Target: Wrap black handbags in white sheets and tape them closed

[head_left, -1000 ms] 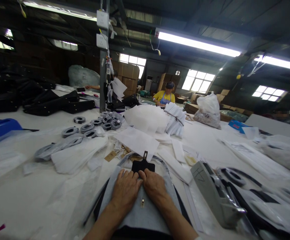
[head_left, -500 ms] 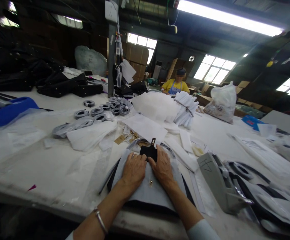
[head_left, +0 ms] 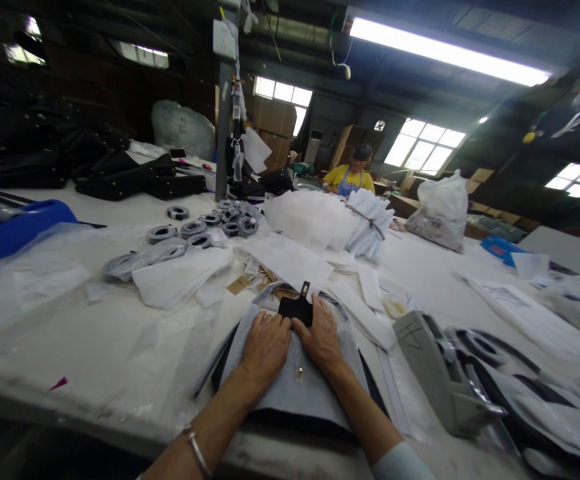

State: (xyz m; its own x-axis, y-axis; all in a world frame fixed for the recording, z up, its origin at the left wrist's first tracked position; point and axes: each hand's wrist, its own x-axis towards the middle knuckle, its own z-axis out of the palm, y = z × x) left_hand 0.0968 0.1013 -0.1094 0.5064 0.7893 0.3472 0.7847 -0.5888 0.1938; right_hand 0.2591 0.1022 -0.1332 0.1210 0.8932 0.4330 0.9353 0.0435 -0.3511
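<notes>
My left hand (head_left: 266,345) and my right hand (head_left: 321,338) lie side by side on a grey felt-like bag piece (head_left: 290,393) at the near edge of the white table (head_left: 70,340). Their fingertips press at a small black tab with a metal buckle (head_left: 297,307) at the piece's far end. The fingers of both hands are curled down against the fabric and the tab. A small brass stud (head_left: 299,373) sits on the grey piece between my wrists. A bracelet (head_left: 197,452) circles my left wrist.
A grey tape dispenser (head_left: 437,373) stands to the right, with black straps in clear bags (head_left: 530,400) beyond it. Rolls of grey strap (head_left: 190,230), white paper (head_left: 290,260) and plastic bags lie ahead. A blue bin (head_left: 10,227) is far left. A person in yellow (head_left: 350,179) works across the table.
The view has dropped and pulled back, so more of my forearms and the table edge show. My hands stay on the grey piece, fingers still working at the black tab.
</notes>
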